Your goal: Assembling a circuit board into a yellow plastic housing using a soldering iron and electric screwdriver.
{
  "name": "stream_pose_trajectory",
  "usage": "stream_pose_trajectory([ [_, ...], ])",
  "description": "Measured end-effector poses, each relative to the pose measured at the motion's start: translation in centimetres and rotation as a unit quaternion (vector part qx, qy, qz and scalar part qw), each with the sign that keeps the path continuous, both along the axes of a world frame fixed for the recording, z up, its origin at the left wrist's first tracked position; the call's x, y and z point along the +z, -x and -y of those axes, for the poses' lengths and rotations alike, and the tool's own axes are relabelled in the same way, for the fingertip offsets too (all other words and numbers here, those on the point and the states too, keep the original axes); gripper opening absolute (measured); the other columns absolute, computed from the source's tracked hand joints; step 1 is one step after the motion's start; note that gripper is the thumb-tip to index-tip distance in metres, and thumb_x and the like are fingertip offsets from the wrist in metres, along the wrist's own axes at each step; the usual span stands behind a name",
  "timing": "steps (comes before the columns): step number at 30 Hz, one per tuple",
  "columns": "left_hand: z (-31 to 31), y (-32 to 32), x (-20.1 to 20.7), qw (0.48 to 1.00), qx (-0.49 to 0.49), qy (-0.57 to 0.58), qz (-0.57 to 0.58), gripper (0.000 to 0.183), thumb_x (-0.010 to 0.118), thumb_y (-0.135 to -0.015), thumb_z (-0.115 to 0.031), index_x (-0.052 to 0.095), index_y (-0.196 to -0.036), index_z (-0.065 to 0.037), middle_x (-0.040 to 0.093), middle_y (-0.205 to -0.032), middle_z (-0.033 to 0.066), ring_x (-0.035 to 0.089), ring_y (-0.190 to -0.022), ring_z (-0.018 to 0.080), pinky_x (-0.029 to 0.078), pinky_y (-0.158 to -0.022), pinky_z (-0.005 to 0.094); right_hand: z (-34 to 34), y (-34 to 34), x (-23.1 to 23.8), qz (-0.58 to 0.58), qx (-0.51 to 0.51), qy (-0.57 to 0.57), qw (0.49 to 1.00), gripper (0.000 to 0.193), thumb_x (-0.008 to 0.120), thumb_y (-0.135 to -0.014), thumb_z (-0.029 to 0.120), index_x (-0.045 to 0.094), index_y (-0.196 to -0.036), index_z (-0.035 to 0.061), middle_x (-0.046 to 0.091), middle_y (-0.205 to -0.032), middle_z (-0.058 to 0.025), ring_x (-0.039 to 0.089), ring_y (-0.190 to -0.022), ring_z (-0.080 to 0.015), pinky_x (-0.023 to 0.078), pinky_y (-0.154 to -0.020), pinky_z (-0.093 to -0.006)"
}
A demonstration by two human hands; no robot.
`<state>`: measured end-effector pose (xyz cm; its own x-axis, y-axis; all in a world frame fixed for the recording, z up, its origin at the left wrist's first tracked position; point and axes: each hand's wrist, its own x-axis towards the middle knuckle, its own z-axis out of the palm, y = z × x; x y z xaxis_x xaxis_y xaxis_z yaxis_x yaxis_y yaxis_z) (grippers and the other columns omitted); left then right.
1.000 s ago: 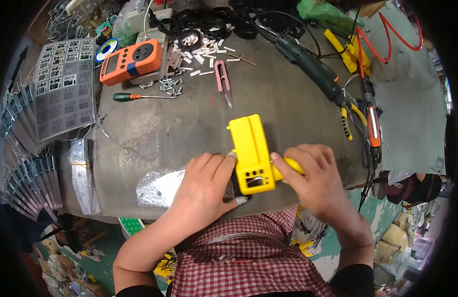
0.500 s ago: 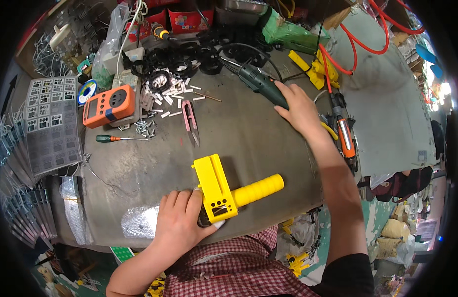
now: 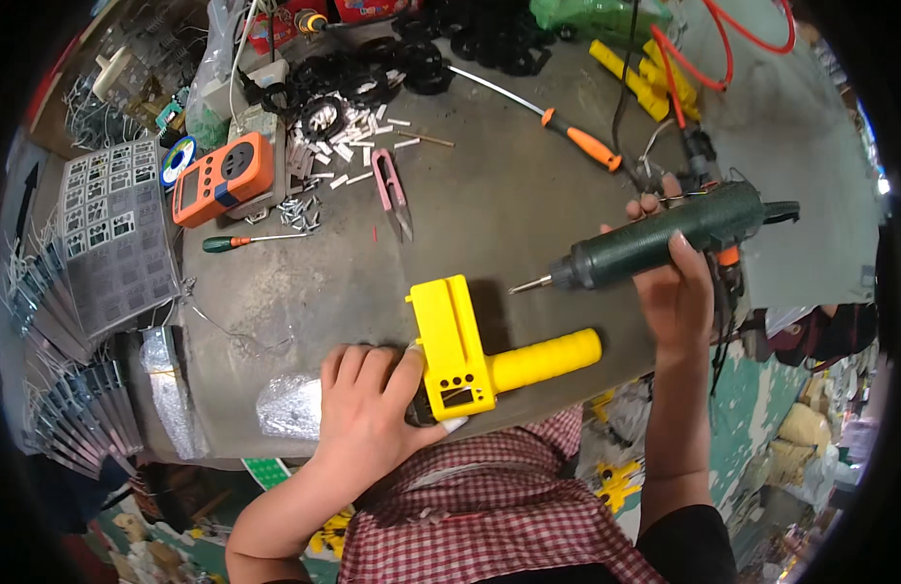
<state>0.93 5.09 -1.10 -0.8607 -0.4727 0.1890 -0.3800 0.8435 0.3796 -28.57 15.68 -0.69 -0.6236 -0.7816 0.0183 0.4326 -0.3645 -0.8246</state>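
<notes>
My left hand point(image 3: 368, 404) is closed round the near left end of a yellow plastic housing with a ribbed handle point(image 3: 546, 361), which lies at the table's front edge. Its handle points right. In my right hand point(image 3: 679, 297) is a dark green electric screwdriver point(image 3: 660, 238), raised to the right of the housing. The thumb presses on its body and the fingers wrap behind it. Its bit points left, apart from the housing. Pink thread snips point(image 3: 390, 190) lie beyond the housing, beside several screws point(image 3: 299, 214) and a small green-handled screwdriver point(image 3: 227, 243).
An orange meter point(image 3: 222, 180) and printed sheet point(image 3: 120, 234) lie at left. White pieces point(image 3: 348, 136) and black rings point(image 3: 373, 73) are heaped at the back. A long orange-handled screwdriver point(image 3: 582, 139), yellow parts point(image 3: 630, 83) and a red coiled hose point(image 3: 728, 58) are at back right.
My right hand has lifted the green electric screwdriver off the table and brought it nearer, bit turned toward the housing. The orange-handled screwdriver behind it now shows. My left hand stays on the housing.
</notes>
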Motion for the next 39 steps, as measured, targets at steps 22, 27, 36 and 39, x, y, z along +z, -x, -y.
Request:
stream_pose_trajectory([
  [22, 0.2, -0.2, -0.9, 1.0, 0.007, 0.0, -0.004, 0.068, 0.089, -0.048, -0.031, 0.06, -0.1, 0.003, 0.057, -0.088, 0.0141, 0.055, -0.083, 0.0317, 0.047, -0.073, 0.0407, -1.5, -4.0, -1.6, 0.191, 0.009, 0.133, 0.972, 0.044, 0.055, -0.089, 0.037, 0.048, -0.124, 0.0109, 0.054, -0.088, -0.001, 0.053, -0.088, -0.0159, 0.04, -0.093, -0.0437],
  [27, 0.3, -0.4, -0.7, 1.0, -0.002, -0.03, -0.001, 0.072, 0.087, -0.048, -0.029, 0.058, -0.106, 0.002, 0.056, -0.094, 0.0136, 0.053, -0.087, 0.0312, 0.043, -0.077, 0.0408, -1.6, -4.4, -2.1, 0.244, 0.007, 0.168, 0.955, 0.042, 0.057, -0.087, 0.036, 0.049, -0.12, 0.0117, 0.051, -0.087, 0.0003, 0.051, -0.084, -0.0146, 0.039, -0.09, -0.0406],
  [36, 0.4, -0.4, -0.9, 0.999, 0.001, -0.033, -0.032, 0.075, 0.088, -0.046, -0.033, 0.058, -0.101, 0.006, 0.056, -0.09, 0.0153, 0.054, -0.083, 0.0311, 0.046, -0.075, 0.0408, -1.5, -4.7, -1.4, 0.216, -0.028, 0.137, 0.966, 0.043, 0.058, -0.088, 0.03, 0.046, -0.125, 0.0103, 0.049, -0.087, 0.0004, 0.051, -0.085, -0.0146, 0.039, -0.091, -0.0412],
  [39, 0.4, -0.5, -0.9, 0.999, 0.003, -0.034, -0.032, 0.075, 0.088, -0.046, -0.034, 0.057, -0.101, 0.006, 0.056, -0.091, 0.0156, 0.054, -0.083, 0.0314, 0.046, -0.076, 0.041, -1.3, -4.7, -1.7, 0.237, -0.022, 0.147, 0.96, 0.042, 0.058, -0.087, 0.03, 0.047, -0.123, 0.0107, 0.049, -0.086, 0.0009, 0.05, -0.084, -0.0138, 0.039, -0.091, -0.0404],
])
